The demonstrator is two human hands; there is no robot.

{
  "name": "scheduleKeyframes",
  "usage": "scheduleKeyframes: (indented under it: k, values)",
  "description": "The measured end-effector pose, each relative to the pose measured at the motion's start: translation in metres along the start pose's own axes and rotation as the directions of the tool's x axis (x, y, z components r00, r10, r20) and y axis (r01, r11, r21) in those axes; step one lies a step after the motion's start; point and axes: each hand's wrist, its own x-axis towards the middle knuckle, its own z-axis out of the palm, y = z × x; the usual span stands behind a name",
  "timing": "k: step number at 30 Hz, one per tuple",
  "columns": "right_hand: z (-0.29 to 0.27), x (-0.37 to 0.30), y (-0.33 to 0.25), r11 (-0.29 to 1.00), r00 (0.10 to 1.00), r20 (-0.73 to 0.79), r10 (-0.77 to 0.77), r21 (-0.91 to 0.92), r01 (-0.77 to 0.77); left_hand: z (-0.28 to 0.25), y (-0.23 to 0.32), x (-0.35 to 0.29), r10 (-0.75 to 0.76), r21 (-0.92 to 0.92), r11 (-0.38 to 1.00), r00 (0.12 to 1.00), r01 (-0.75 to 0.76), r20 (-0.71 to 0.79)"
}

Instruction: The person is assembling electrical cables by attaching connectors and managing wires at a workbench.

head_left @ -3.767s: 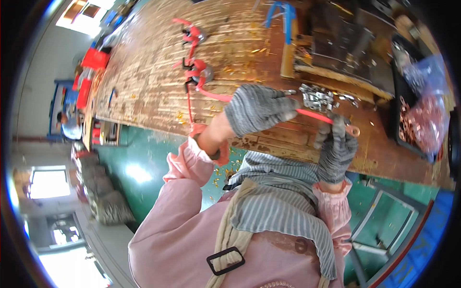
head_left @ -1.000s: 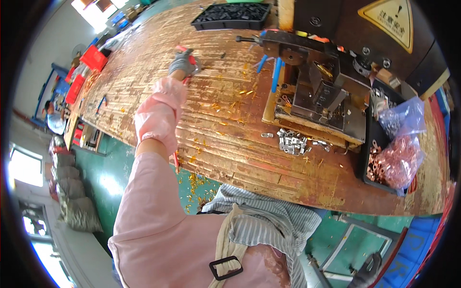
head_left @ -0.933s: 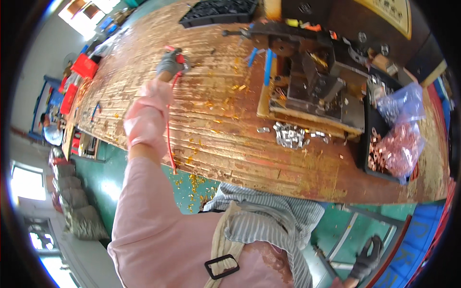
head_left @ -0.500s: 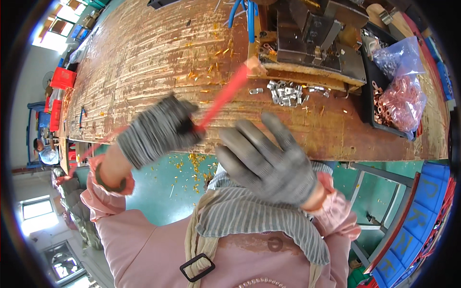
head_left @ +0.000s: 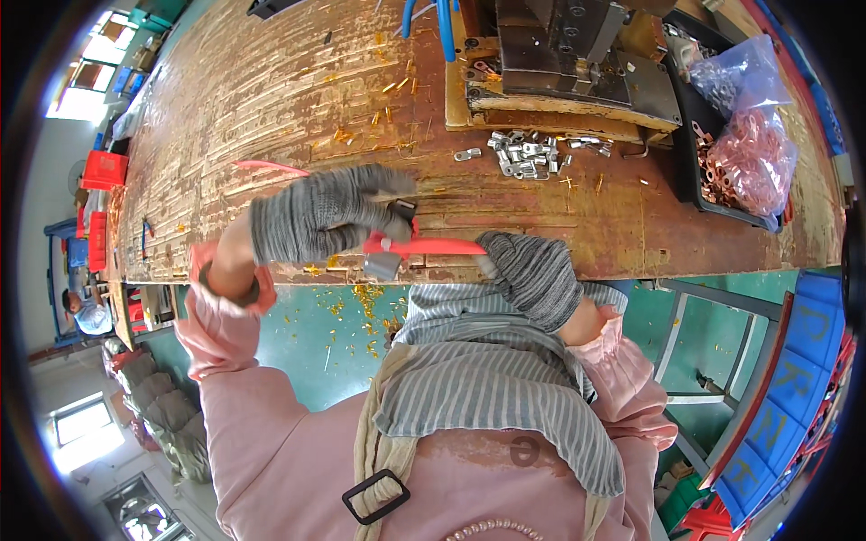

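Note:
Both my hands wear grey knit gloves and meet at the bench's near edge. My left hand is partly bent round a small grey-and-black piece with a silvery dot; one upper finger stretches out, blurred. A red strip runs from that piece to my right hand, which is closed on its end. How the strip and the piece join is hidden by my left fingers. Another red length shows behind my left wrist, over the bench; I cannot tell whether it is the same strip.
Silvery cable lugs lie heaped before a metal press on the wooden bench. At right stands a black tray with copper lugs and a clear plastic bag. Blue bins stand right; a person is far left.
My right hand has gone from spread fingers to closed on the red strip. The strip has swung from slanting up towards the press to nearly level between my hands. My view has shifted slightly.

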Motion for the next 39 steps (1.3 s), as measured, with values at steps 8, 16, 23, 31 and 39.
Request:
scheduleKeyframes:
  k: [8, 16, 23, 31, 39]
  values:
    - [0.002, 0.0, 0.012, 0.985, 0.985, -0.055, -0.163, 0.041, 0.165, 0.084, 0.052, 0.066, -0.084, 0.439, 0.852, 0.903, 0.284, -0.421]
    - [-0.03, -0.012, 0.023, 0.997, 0.975, 0.224, -0.018, -0.067, 0.034, 0.099, 0.036, 0.059, -0.12, 0.466, 0.825, 0.905, 0.319, -0.407]
    - [-0.025, -0.026, 0.016, 0.637, 0.997, 0.065, 0.044, 0.767, -0.078, 0.089, 0.04, 0.051, -0.119, 0.252, 0.933, 0.879, 0.258, -0.461]
    - [-0.021, -0.04, 0.026, 0.83, 0.988, -0.037, 0.15, 0.548, -0.106, 0.094, 0.042, 0.059, -0.188, 0.24, 0.919, 0.881, 0.314, -0.434]
    - [-0.041, -0.035, 0.045, 0.814, 0.96, -0.274, 0.053, 0.568, 0.117, 0.094, 0.056, 0.1, -0.125, 0.246, 0.933, 0.88, 0.261, -0.459]
